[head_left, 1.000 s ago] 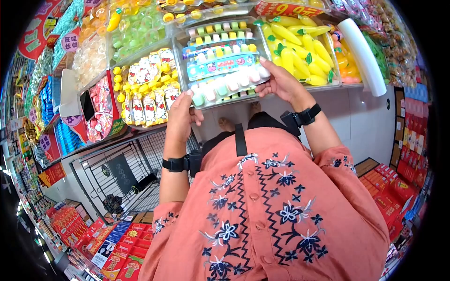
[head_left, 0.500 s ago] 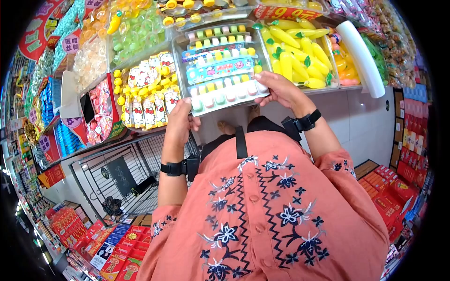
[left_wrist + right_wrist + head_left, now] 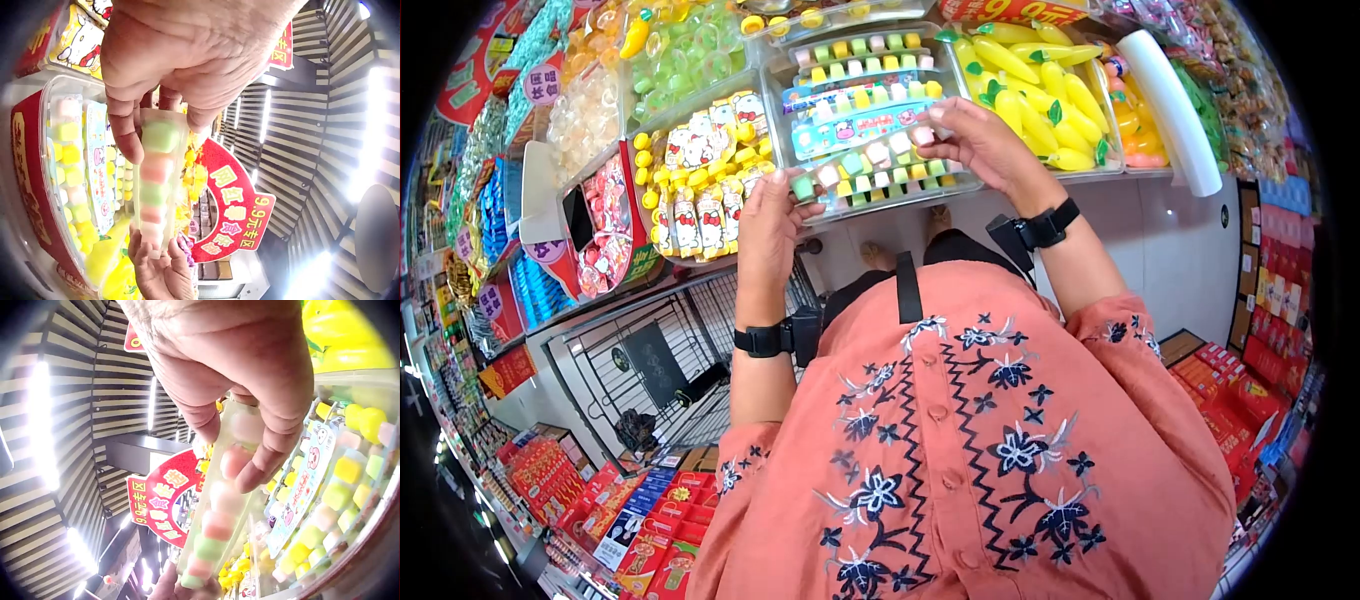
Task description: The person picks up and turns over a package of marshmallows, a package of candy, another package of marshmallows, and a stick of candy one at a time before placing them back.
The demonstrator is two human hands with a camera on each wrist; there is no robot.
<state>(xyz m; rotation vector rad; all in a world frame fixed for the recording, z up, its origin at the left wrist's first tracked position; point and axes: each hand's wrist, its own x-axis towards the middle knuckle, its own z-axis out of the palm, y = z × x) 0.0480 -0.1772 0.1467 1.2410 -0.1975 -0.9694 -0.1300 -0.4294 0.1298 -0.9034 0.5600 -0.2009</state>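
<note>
The person's left hand (image 3: pixel 769 225) pinches the green end of a clear pack of pastel cubes (image 3: pixel 155 169), and the right hand (image 3: pixel 983 147) pinches its pink end, thumbs and fingers curled onto the wrapper. The pack slants above a clear bin (image 3: pixel 900 204) of similar packs, between yellow banana-shaped items (image 3: pixel 1025 115) and cartoon cat packets (image 3: pixel 714 218).

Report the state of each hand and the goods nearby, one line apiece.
Slim translucent plastic pack of pastel cubes: lifted, held at both ends.
Bare left hand: pinching one end.
Bare right hand: pinching the other end.
Clear plastic bin: open-topped, holding other cube packs.
Glossy yellow banana-shaped items: heaped together.
White cylindrical roll: rolled up.
</note>
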